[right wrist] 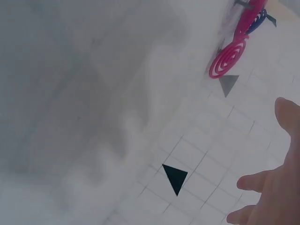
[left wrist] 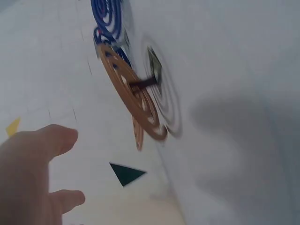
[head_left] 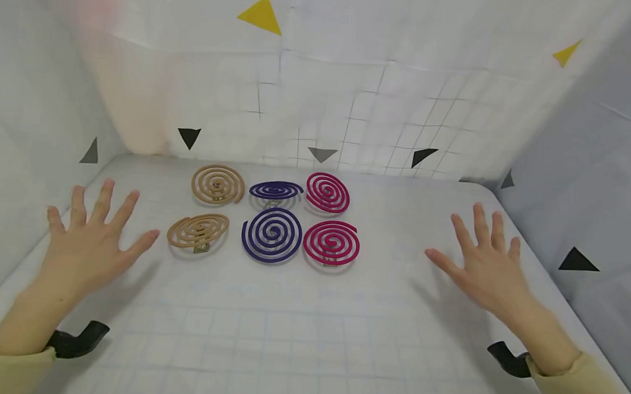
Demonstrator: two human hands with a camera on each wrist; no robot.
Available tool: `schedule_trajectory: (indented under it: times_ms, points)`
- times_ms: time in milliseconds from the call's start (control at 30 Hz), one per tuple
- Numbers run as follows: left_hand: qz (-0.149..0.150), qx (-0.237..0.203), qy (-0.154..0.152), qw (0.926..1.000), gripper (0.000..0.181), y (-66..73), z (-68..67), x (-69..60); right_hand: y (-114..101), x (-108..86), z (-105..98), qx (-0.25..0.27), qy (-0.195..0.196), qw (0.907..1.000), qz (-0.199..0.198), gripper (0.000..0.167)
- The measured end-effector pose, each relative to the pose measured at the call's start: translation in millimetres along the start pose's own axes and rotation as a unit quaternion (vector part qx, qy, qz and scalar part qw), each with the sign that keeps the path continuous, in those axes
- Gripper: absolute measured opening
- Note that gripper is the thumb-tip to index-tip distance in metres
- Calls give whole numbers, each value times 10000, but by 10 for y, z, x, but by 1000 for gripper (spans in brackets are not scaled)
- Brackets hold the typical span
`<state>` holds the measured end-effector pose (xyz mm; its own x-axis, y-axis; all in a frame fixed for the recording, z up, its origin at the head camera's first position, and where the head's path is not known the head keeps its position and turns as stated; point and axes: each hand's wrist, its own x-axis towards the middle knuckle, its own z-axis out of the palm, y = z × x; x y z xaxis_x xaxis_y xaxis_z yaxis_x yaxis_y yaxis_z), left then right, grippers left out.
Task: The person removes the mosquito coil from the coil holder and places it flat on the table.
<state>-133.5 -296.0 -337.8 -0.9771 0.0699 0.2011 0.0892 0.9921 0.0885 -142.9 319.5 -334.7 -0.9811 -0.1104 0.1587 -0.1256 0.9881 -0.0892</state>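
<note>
Several spiral mosquito coils stand in two rows on the white table, raised on small metal stands. At the left are a tan coil [head_left: 217, 185] behind and another tan coil [head_left: 198, 230] in front. In the middle, a flat-lying blue coil [head_left: 276, 190] is behind a tilted blue coil [head_left: 273, 232]. A pink coil [head_left: 327, 190] and a second pink coil [head_left: 332, 243] make up the right side. My left hand [head_left: 88, 246] hovers with spread fingers left of the front tan coil. Spread likewise, my right hand [head_left: 489, 272] hovers well to the right of the pink coils. Neither holds anything.
White sheeting walls enclose the table [head_left: 309, 332] at the back and both sides. Black triangle markers [head_left: 189, 137] and yellow ones [head_left: 263, 16] mark the walls. Faint grid lines run across the tabletop and back sheet. Black wrist mounts [head_left: 79, 340] sit below the hands.
</note>
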Motion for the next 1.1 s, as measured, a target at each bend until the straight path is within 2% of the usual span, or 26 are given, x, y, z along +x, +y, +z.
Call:
schedule_trajectory:
  times_ms: [300, 500, 600, 767, 933, 1000, 1100]
  points:
    - [336, -843, 265, 9955, 75, 491, -9, 32, -201, 16, 51, 402, 95, 9988, -249, 88]
    - [555, -1275, 391, 9895, 73, 731, 14, 52, -314, 19, 94, 900, 159, 9953, -320, 83]
    - [541, -1704, 353, 9832, 74, 840, 29, 42, -378, 27, 112, 1232, 193, 9917, -316, 80]
    - [496, -2314, -5, 9716, 77, 1068, 45, 2, -502, 23, 154, 1719, 171, 9847, -228, 75]
    - [690, -2719, -56, 9598, 74, 1333, 176, -23, -599, 4, 174, 2125, 109, 9769, -191, 72]
    - [747, -2853, -176, 9554, 73, 1438, 219, -37, -636, 10, 190, 2243, 83, 9743, -185, 72]
    - [794, -3213, -410, 9427, 71, 1588, 263, -56, -703, 16, 200, 2400, 59, 9706, -189, 70]
